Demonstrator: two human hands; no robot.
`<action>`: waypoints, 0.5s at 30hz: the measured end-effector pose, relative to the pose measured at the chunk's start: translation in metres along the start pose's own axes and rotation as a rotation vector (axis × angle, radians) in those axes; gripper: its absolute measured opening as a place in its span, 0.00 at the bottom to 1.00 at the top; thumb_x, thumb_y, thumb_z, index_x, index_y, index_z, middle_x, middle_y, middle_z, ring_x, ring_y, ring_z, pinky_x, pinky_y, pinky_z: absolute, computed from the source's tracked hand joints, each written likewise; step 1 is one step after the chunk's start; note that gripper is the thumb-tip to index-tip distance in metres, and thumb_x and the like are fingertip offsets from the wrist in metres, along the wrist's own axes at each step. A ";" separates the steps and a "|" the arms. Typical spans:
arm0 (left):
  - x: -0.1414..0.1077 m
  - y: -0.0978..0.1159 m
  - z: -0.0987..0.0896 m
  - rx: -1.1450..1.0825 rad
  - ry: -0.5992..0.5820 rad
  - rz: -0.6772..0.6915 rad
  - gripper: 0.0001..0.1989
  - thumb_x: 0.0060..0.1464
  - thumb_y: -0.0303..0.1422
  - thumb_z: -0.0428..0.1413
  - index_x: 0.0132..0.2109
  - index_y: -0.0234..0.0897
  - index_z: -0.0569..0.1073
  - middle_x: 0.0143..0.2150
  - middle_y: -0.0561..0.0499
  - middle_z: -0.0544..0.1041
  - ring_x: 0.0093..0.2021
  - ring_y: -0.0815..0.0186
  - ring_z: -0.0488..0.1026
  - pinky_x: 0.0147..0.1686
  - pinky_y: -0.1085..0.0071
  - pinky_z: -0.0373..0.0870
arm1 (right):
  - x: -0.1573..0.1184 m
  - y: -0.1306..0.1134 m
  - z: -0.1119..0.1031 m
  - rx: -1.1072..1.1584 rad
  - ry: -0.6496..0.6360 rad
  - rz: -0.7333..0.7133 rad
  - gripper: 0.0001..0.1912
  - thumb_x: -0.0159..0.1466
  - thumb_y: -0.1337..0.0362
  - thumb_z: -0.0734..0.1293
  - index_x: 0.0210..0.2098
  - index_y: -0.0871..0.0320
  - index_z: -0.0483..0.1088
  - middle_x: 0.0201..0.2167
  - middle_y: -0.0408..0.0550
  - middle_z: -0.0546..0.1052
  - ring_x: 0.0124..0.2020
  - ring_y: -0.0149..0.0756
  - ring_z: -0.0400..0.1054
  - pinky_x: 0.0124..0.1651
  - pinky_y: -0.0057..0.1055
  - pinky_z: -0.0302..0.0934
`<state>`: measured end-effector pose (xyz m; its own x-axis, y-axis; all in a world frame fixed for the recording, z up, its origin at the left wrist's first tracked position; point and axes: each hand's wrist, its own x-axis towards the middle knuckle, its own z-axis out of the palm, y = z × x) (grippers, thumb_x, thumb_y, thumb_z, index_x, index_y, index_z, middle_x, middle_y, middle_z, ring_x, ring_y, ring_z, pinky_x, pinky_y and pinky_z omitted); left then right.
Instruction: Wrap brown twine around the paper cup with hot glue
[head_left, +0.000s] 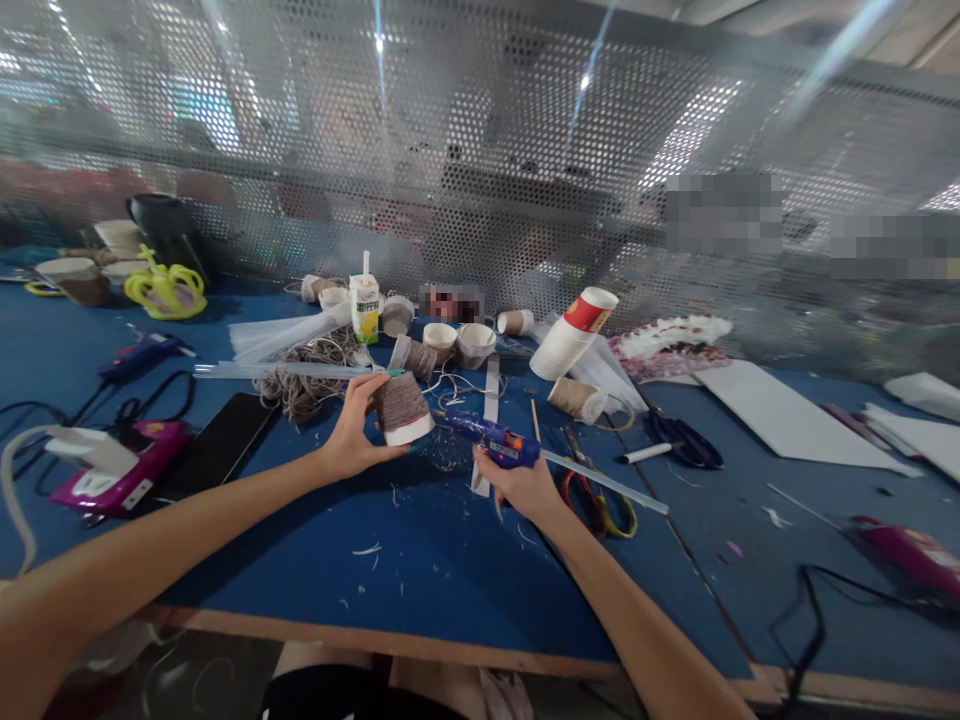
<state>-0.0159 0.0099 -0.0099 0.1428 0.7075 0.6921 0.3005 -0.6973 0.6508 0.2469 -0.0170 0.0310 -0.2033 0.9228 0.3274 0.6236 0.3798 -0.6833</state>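
My left hand [355, 436] holds a paper cup [403, 407] wrapped in brownish-grey yarn, with a bare white band at its rim. The cup is tilted, its rim toward me. In my right hand [521, 482] is a blue glue gun [495, 440], its nozzle pointing left and close to the cup's right side. Whether the nozzle touches the cup is too small to tell. A long clear glue stick [604, 482] sticks out of the gun's back. A white strip [490, 390] lies on the blue table behind the gun.
Scissors [600, 500] lie right of my right hand. Behind stand stacked paper cups [574, 335], a drink carton [365, 308] and several wrapped cups. Yarn [300, 380], a black phone [217, 447] and a purple power strip [124, 468] are at left. A perforated metal screen [450, 150] stands behind.
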 end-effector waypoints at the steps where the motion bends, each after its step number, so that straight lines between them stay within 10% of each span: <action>1: 0.000 -0.001 0.000 -0.004 0.024 0.006 0.43 0.42 0.39 0.67 0.62 0.45 0.55 0.57 0.41 0.56 0.59 0.50 0.61 0.48 0.54 0.73 | 0.002 -0.002 0.000 -0.069 0.034 0.015 0.09 0.58 0.59 0.64 0.25 0.56 0.70 0.15 0.41 0.69 0.18 0.34 0.65 0.22 0.29 0.59; 8: 0.001 -0.010 0.002 0.016 0.280 -0.070 0.42 0.42 0.42 0.65 0.61 0.44 0.56 0.53 0.44 0.57 0.56 0.50 0.61 0.52 0.51 0.69 | 0.011 0.004 -0.019 -0.878 0.042 0.172 0.25 0.59 0.46 0.66 0.36 0.64 0.63 0.34 0.62 0.72 0.31 0.48 0.72 0.28 0.33 0.62; 15: 0.002 -0.017 0.004 -0.075 0.386 -0.117 0.39 0.45 0.43 0.62 0.61 0.46 0.54 0.55 0.45 0.56 0.59 0.50 0.59 0.57 0.50 0.64 | 0.015 0.027 -0.035 -0.909 -0.088 0.115 0.35 0.50 0.42 0.72 0.41 0.66 0.62 0.37 0.64 0.69 0.40 0.56 0.70 0.38 0.41 0.66</action>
<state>-0.0168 0.0232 -0.0207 -0.2568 0.6975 0.6690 0.2220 -0.6311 0.7432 0.2865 0.0047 0.0404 -0.1366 0.9676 0.2124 0.9893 0.1223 0.0794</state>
